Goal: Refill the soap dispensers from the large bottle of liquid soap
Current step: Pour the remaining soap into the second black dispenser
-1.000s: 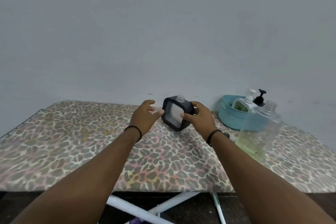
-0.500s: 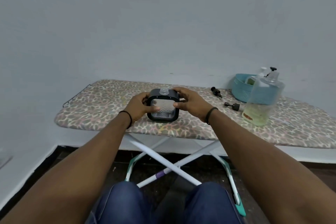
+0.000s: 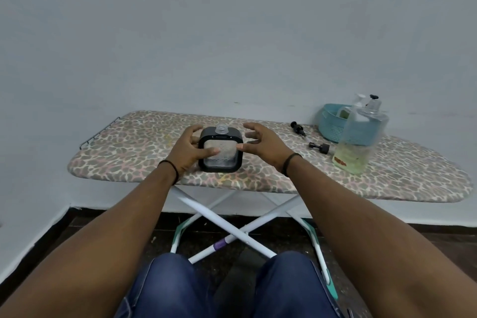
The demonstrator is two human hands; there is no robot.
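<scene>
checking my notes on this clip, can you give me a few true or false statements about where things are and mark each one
1. The square black dispenser stands on the ironing board. True.
2. The large soap bottle is left of the dispenser. False: it stands to its right, in front of the teal basket.
3. The dispenser has a pump screwed on. False: its neck is bare, and two black pumps lie on the board.
4. The left hand touches the dispenser. True.
5. The right hand grips the bottle. False: it is open beside the dispenser.
</scene>
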